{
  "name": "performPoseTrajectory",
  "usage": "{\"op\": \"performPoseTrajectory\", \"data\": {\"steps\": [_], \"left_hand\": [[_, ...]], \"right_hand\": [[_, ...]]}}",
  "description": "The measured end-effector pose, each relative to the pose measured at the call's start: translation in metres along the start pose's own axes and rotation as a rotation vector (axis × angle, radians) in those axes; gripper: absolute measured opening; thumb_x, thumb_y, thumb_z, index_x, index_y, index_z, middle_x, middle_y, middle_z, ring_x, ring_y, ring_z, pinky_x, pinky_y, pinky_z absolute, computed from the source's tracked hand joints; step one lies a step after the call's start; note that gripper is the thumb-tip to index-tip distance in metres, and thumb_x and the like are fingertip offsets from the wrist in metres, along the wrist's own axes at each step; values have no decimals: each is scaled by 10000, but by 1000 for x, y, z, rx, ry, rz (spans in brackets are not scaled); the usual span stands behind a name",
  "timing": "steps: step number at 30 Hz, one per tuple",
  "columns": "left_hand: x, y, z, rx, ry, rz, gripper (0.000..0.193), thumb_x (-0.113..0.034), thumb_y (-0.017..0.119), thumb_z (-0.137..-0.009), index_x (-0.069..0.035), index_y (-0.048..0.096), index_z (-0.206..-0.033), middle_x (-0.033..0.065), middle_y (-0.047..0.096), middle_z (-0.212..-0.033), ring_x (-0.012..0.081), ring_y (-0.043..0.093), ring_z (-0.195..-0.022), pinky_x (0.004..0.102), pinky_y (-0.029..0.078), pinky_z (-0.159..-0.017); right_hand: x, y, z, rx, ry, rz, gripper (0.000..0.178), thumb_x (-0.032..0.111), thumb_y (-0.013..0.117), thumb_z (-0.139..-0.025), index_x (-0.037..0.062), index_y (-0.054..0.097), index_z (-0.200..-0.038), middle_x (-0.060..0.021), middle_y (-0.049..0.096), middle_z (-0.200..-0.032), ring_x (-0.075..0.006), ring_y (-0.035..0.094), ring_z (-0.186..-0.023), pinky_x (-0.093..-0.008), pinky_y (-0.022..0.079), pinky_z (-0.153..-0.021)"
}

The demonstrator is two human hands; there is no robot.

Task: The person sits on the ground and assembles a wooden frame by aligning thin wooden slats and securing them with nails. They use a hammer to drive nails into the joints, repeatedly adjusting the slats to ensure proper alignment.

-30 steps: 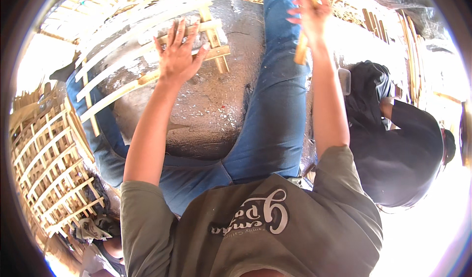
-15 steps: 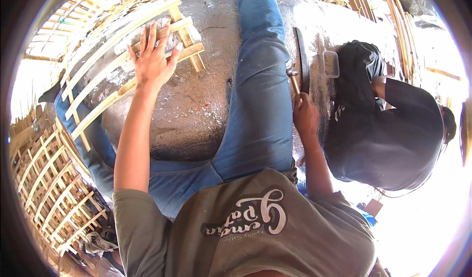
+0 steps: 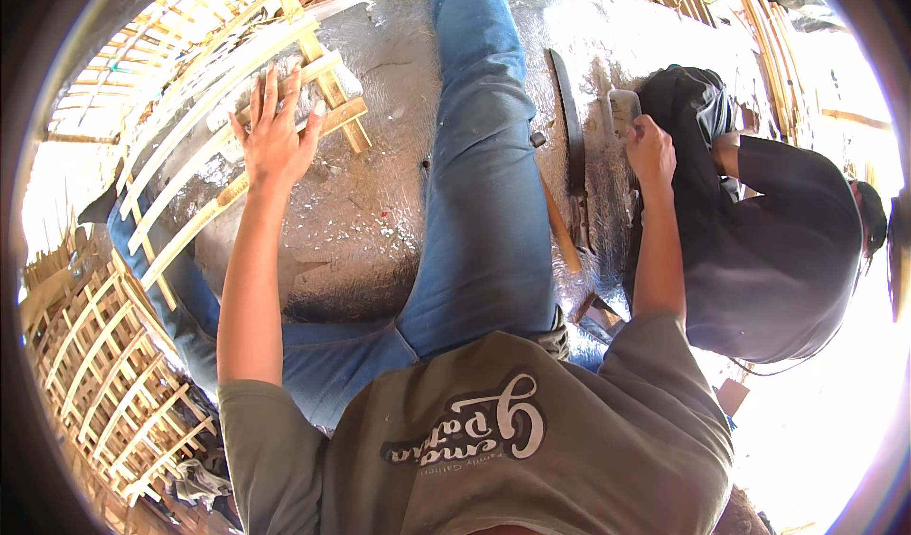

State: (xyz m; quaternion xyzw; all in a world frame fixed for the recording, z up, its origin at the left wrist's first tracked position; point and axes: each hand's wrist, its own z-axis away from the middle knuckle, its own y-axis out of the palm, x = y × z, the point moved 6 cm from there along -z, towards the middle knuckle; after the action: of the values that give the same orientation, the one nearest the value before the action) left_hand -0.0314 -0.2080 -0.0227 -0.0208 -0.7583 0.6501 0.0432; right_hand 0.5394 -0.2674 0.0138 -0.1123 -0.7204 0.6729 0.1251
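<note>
My left hand (image 3: 277, 146) lies spread on a bamboo lattice frame (image 3: 228, 193), its fingers across the pale slats near a crosspiece. My right hand (image 3: 652, 153) is at the near right edge of a small clear plastic container (image 3: 622, 108). Its fingers are bent together, and whatever they may pinch is too small to make out. Left of that forearm a hammer (image 3: 558, 217) rests against my jeans leg, its wooden handle toward me. Between hammer and container lies a long dark-bladed machete (image 3: 571, 127).
A person in black (image 3: 759, 241) sits bent over close on my right. My outstretched leg (image 3: 484, 155) crosses the silvery ground sheet (image 3: 370, 212). A woven bamboo panel (image 3: 114, 374) stands at lower left, and bamboo strips (image 3: 759, 51) lie at far right.
My right hand has let go of the hammer, leaving it beside my leg, and has moved right to the plastic container. My left hand stays spread on the frame. The view has shifted slightly.
</note>
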Motion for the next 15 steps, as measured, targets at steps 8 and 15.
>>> {"op": "performPoseTrajectory", "data": {"steps": [8, 15], "left_hand": [[3, 3, 2, -51, 22, 31, 645, -496, 471, -983, -392, 251, -1580, 1, 199, -1672, 264, 206, -1531, 679, 97, -1191], [5, 8, 1, -27, 11, -5, 639, -585, 406, -992, -408, 229, -1580, -10, 180, -1675, 253, 208, -1529, 674, 87, -1200]], "right_hand": [[11, 38, -44, 77, -48, 2, 274, 138, 627, -864, 194, 733, -1110, -128, 730, -1066, -340, 700, -991, -444, 562, -840], [-3, 49, -48, 93, 3, 60, 273, 164, 667, -846, 172, 732, -1112, -154, 724, -1084, -354, 703, -986, -452, 567, -849]]}}
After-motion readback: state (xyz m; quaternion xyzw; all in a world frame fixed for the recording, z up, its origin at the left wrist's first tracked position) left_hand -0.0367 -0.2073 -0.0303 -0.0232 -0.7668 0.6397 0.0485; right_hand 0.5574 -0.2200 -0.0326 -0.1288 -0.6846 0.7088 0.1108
